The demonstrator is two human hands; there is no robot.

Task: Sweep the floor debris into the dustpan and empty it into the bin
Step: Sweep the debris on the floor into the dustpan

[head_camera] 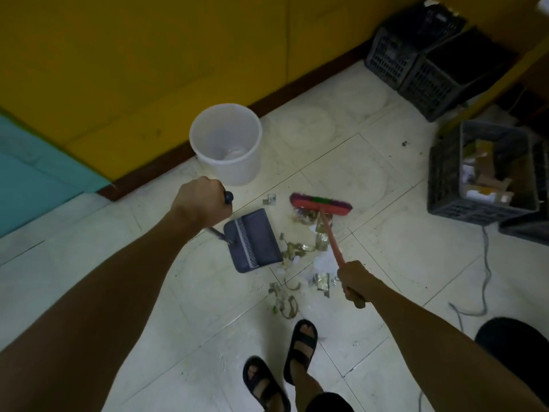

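Barely started, tbh. The white bin [237,171] by the wall looks near-empty, though it's hard to tell in this light. The dustpan [252,242] is on the floor with nothing in it, left hand [202,206] gripping its handle. Right hand [355,281] is fisted round the broom [320,205], with debris [297,251] scattered just beside the pan.

Grey dustpan [252,240] beside scattered debris [300,254] (broom [320,203] behind), white bin [225,144] beyond.

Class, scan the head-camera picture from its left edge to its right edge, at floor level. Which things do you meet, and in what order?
teal mat → left hand → dustpan → broom head → grey crate of cardboard scraps
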